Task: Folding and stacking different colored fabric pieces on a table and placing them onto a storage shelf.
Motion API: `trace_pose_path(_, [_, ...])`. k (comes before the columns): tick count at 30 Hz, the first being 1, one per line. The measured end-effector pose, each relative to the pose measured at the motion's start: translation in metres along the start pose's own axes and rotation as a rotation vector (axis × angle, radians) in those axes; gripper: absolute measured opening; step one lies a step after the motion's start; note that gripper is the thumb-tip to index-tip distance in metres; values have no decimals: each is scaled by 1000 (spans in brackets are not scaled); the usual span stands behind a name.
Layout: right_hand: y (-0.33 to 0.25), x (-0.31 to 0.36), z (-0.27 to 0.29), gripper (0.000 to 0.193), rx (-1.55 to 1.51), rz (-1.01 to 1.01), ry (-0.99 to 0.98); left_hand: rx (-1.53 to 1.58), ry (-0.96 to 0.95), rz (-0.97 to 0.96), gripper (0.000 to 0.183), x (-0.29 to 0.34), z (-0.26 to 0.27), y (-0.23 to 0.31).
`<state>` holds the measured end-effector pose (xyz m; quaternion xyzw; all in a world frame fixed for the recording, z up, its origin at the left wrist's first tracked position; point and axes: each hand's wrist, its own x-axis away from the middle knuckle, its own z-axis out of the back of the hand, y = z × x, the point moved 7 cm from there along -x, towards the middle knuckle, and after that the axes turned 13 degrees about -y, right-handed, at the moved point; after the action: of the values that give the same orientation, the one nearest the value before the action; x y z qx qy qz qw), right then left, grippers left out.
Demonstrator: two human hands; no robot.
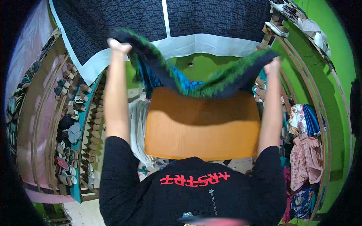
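Observation:
A dark cloth with green and bright blue patterning is stretched between my two raised arms. It sags in the middle over the far edge of a brown wooden table and is blurred by motion. My left hand is closed on its left end, and my right hand grips the right end. Whether the cloth is a garment or a plain piece of fabric, I cannot tell. A shadow falls across the tabletop below it.
Shoe racks with several shoes line the left side. Beyond the table hangs a dark curtain with a pale border. More shoes sit on a rack at the upper right. Pink clothing hangs at the right, and pale fabric hangs beside the table's left edge.

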<state>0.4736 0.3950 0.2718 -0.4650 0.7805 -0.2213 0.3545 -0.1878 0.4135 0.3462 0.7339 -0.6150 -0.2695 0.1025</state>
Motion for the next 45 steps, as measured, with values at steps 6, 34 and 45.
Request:
trace_pose_path(6, [-188, 48, -33, 20, 281, 444, 213, -551, 55, -422, 41, 67, -27, 231])
trace_pose_path(34, [13, 370, 156, 23, 1381, -425, 11, 7, 805, -83, 31, 461, 346, 29])
trace_pose_path(45, [-49, 411, 211, 25, 699, -251, 305, -142, -252, -72, 42, 460, 295, 146])
